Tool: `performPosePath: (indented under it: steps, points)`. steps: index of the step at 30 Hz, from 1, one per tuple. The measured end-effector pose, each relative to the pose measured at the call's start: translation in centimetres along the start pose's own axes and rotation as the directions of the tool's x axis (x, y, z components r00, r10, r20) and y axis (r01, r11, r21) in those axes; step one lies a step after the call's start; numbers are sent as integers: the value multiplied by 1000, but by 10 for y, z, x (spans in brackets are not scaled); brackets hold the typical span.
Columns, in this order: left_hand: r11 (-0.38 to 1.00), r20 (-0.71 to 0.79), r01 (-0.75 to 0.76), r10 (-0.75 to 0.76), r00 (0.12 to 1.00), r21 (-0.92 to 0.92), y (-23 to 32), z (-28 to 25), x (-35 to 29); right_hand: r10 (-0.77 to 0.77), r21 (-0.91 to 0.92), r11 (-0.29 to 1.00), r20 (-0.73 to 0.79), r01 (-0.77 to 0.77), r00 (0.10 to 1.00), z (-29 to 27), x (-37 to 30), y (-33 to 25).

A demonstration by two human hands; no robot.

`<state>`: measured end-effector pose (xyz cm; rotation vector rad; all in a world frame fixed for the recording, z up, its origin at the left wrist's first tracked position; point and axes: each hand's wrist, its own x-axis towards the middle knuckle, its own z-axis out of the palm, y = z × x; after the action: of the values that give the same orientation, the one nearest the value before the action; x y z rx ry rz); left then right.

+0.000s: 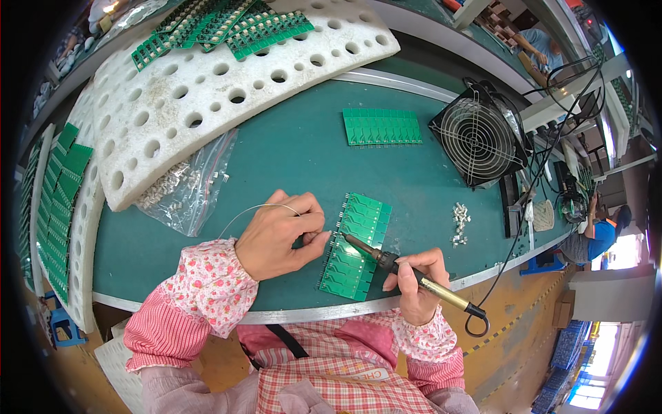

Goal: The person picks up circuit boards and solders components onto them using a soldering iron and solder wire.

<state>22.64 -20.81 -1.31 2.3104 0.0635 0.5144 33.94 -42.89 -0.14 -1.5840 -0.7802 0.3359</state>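
A green circuit board panel lies on the green bench mat in front of me, with a row of metal pins along its left edge. Closed around a soldering iron, my right hand is at the board's lower right. The iron's tip rests over the pin side, near the upper middle of the panel; whether it touches a pin I cannot tell. My left hand is pinched beside the board's left edge, holding a thin solder wire that loops over the back of the hand. The wire's working end is hidden by my fingers.
Another green panel lies farther back, left of a black fan. Loose white connectors sit at right; a plastic bag holds more. A holed white foam slab bears stacked boards. The iron's cord trails right.
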Motion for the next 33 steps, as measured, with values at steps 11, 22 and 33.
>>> performPosePath:
  steps: [11, 22, 33]
  points:
    - [998, 14, -2, 1, 1000, 55, 1, -1, -2, -38, -41, 998, 62, 40, 997, -2, -6, 0]
    - [1000, 5, 17, -17, 1000, 4, 1, -3, -3, 82, 228, 972, -130, -50, 988, -3, -16, 8]
    - [1000, 32, 7, -6, 999, -22, 2, -5, -2, 104, 183, 979, -97, -85, 990, -2, -18, 7]
